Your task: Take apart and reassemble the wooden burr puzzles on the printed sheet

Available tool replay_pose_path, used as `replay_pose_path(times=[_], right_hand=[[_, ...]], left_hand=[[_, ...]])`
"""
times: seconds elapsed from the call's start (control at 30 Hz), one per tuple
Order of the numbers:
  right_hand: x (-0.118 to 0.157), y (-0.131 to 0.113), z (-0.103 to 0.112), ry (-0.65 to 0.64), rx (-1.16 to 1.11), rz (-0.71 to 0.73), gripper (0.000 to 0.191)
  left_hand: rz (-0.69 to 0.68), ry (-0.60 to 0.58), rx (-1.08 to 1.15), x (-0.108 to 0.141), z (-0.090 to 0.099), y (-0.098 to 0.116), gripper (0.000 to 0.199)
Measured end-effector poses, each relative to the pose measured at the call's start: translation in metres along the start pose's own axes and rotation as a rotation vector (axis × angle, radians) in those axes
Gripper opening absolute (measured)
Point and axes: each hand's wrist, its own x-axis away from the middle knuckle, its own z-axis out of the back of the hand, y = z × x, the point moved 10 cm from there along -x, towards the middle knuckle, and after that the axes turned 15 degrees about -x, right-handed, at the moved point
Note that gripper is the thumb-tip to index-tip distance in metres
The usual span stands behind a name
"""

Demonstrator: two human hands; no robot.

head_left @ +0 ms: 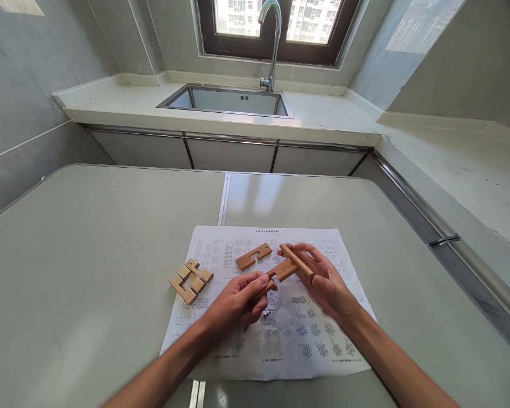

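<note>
My left hand (249,297) is closed on one end of a notched wooden puzzle piece (284,270), held above a printed sheet. My right hand (321,277) grips a second wooden puzzle piece (300,263), turned edge-on so that it looks like a bar. The two pieces meet or cross between my hands; whether they interlock I cannot tell. Another flat wooden piece with a cut-out (254,256) lies on the sheet just beyond my left hand. To the left, several lighter wooden pieces (191,281) lie together around a small gap, partly on the sheet's edge.
The white instruction sheet (280,362) carries small line diagrams and lies on a pale table (110,238) with a seam down its middle. Behind the table runs a counter (323,107) with a sink (229,97) and a tall faucet (275,51). Another counter (463,164) extends along the right.
</note>
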Motion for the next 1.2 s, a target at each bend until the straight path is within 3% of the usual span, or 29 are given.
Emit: replay_pose_path(times=[1.2], right_hand=[[0.004, -0.012, -0.004, -0.191, 0.211, 0.003, 0.063]], left_hand=[[-0.007, -0.064, -0.023, 0.003, -0.001, 0.001, 0.04]])
